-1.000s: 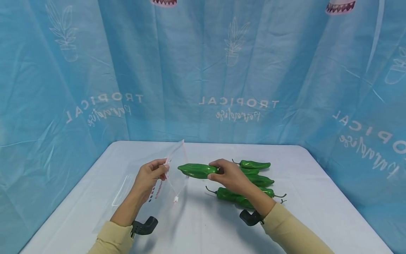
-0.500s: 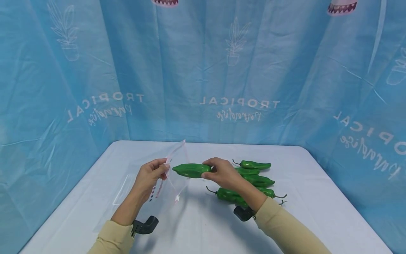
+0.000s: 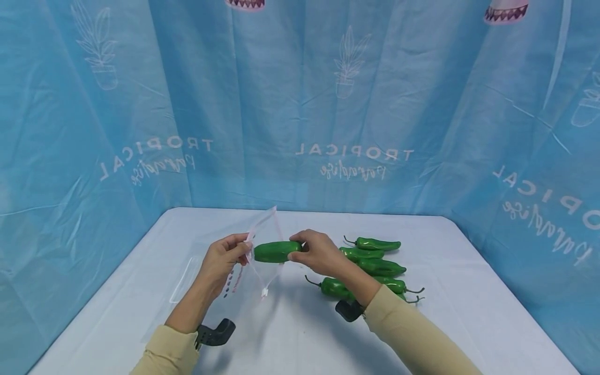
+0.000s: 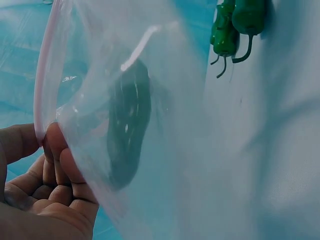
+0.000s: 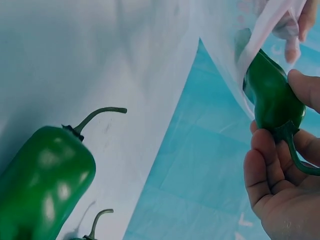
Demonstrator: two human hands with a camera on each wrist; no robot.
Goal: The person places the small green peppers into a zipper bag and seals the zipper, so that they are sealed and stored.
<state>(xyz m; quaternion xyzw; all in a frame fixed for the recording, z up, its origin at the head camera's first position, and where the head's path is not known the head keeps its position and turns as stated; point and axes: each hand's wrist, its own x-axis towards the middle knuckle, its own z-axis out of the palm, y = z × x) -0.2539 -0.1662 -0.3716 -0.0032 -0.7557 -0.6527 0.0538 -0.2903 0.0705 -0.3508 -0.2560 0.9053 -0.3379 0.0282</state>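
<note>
My left hand (image 3: pixel 224 260) pinches the pink-edged rim of a clear zip bag (image 4: pixel 185 150) between thumb and fingers, and the bag's mouth gapes toward the right. A large green chili pepper (image 3: pixel 276 252) lies level, its tip end inside that mouth. My right hand (image 3: pixel 321 252) grips the pepper by its stem end; in the right wrist view the curved stem hangs between the fingers (image 5: pixel 260 170). Through the film, the left wrist view shows the pepper as a hazy dark green shape. The bag's body trails leftward, partly hidden behind my left hand.
Several more green peppers (image 3: pixel 377 244) lie on the white table (image 3: pixel 290 338) to the right, some partly under my right forearm. Their stems point various ways. A blue printed curtain (image 3: pixel 300 104) closes off the back and both sides.
My right hand has moved left with the pepper, and the pepper's tip has passed from outside the bag's mouth to inside it. My left hand stays almost still.
</note>
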